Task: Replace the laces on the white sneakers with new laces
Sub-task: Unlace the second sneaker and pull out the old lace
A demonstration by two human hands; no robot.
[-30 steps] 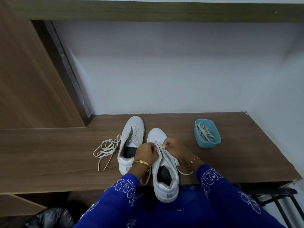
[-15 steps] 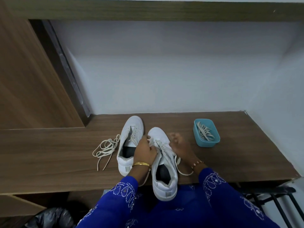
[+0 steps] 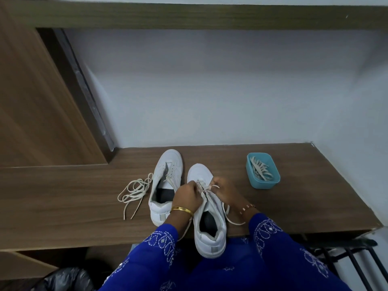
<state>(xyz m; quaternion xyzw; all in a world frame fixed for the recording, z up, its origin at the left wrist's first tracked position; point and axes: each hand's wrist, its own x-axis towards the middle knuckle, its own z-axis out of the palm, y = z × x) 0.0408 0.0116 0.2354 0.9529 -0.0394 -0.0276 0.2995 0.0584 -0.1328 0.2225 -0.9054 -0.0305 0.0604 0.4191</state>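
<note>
Both hands are at the front holes of the right sneaker (image 3: 206,208), and each one pinches a bit of the lace (image 3: 204,189) there. The left hand (image 3: 187,195) has its fingers curled over the left row of holes. The right hand (image 3: 223,191) holds a lace end between finger and thumb, and the tip sticks out a little. I think the hands sit so close so that the lace can be pushed or pulled through one hole at a time. I cannot tell if this lace is going in or coming out.

This shoe hangs with its heel over the edge of the wooden shelf (image 3: 294,206), close to the body, which looks like it makes the holes easy to reach. Two loose lace tails hang down from it, one on each side.

The left sneaker (image 3: 165,183) lies just beside it, toe to the wall, and only a short bit of lace shows near its holes. So there are two white shoes. One loose lace (image 3: 134,189) lies in a heap to the left of them. One small blue tub (image 3: 262,173) stands well off to the right with laces inside, too tangled to count; I guess it keeps them tidy and near
</note>
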